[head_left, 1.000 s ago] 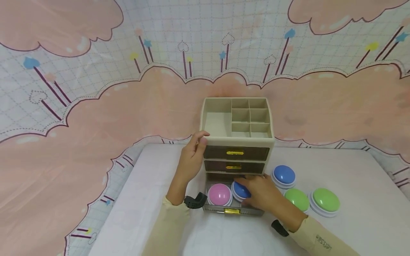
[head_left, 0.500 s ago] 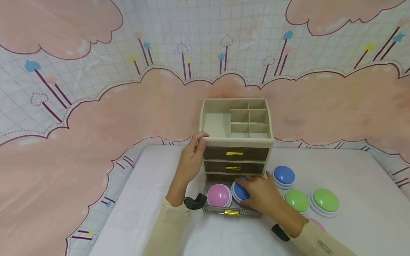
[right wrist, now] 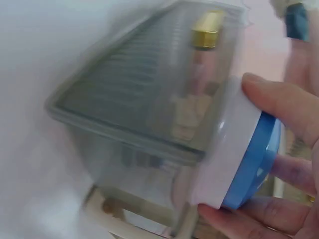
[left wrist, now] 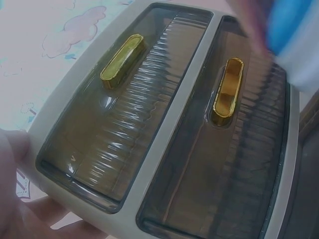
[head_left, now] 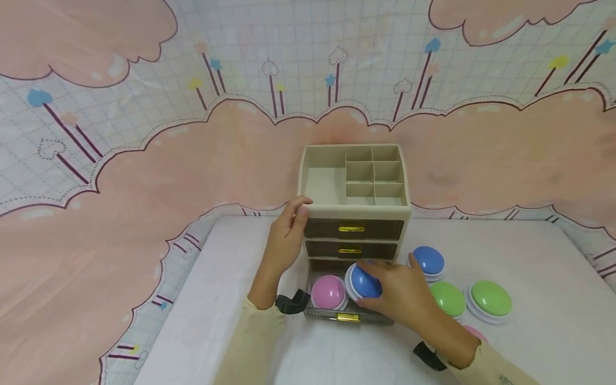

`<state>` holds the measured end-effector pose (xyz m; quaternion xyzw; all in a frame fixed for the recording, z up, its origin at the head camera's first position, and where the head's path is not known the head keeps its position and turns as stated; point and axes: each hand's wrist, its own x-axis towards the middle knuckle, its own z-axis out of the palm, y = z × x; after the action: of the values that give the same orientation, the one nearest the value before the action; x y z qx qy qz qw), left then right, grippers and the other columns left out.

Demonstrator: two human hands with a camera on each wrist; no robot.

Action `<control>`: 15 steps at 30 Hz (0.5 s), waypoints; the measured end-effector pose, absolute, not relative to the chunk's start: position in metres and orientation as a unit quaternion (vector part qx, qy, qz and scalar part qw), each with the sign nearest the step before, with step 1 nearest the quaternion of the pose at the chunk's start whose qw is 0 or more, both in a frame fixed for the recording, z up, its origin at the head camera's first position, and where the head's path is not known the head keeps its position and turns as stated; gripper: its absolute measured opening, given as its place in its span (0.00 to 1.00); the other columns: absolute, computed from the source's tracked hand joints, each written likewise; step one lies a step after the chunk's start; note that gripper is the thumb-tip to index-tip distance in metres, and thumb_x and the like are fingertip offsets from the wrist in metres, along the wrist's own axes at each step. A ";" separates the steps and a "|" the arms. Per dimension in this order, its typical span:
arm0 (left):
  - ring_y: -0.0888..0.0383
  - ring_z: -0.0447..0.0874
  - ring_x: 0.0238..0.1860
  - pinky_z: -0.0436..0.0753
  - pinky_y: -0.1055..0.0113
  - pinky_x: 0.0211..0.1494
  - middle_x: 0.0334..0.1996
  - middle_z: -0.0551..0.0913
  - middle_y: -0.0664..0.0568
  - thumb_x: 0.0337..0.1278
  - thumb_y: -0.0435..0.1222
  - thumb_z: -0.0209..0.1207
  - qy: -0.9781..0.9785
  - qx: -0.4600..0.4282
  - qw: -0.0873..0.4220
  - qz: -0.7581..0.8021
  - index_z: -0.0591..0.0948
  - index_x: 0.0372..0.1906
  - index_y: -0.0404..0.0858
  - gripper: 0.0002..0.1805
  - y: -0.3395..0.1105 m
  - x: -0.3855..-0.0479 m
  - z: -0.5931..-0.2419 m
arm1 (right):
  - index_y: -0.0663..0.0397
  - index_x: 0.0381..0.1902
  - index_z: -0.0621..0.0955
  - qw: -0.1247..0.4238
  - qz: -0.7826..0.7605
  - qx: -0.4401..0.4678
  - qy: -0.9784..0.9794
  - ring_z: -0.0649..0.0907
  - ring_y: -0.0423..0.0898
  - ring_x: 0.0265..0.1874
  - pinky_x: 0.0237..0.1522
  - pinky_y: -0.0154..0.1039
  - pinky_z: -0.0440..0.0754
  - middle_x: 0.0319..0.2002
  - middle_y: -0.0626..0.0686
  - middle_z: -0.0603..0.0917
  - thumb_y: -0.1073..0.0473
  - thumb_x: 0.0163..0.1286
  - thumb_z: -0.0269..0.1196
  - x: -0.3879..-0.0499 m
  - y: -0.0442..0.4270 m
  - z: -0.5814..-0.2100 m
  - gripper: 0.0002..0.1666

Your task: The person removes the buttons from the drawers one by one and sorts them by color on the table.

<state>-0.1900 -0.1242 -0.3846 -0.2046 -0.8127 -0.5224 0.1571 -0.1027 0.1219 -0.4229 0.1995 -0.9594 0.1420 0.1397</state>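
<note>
My left hand (head_left: 285, 241) grips the left front edge of a cream desktop drawer organizer (head_left: 358, 213), its thumb at the front in the head view. The organizer's bottom drawer (head_left: 375, 316) is pulled out. My right hand (head_left: 406, 293) holds a round push button with a blue dome and white base (head_left: 366, 282) by its rim, tilted over the drawer's right half. The right wrist view shows the blue button (right wrist: 249, 167) raised at the drawer's edge, between thumb and fingers. A pink push button (head_left: 329, 292) sits in the drawer's left half.
Right of the organizer, another blue button (head_left: 429, 260) and two green buttons (head_left: 448, 298) (head_left: 491, 298) lie on the white table. A second pink button (head_left: 475, 333) is mostly hidden behind my right forearm. A patterned cloth (head_left: 240, 160) hangs behind.
My right hand has lifted the blue button a little from the drawer floor and tilted it. The left hand has stayed on the organizer.
</note>
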 end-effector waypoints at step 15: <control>0.56 0.67 0.26 0.73 0.63 0.36 0.27 0.67 0.51 0.82 0.45 0.45 -0.812 -0.207 0.154 -0.523 0.74 0.62 0.50 0.15 -0.125 -0.190 -0.384 | 0.47 0.66 0.80 0.113 0.276 0.139 -0.944 0.86 0.67 0.49 0.38 0.53 0.89 0.61 0.64 0.82 0.43 0.52 0.81 -0.088 0.208 -0.385 0.45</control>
<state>-0.1902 -0.1249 -0.3841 -0.2069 -0.8124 -0.5230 0.1542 -0.0882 0.2078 -0.3853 0.1391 -0.9443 0.2763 0.1125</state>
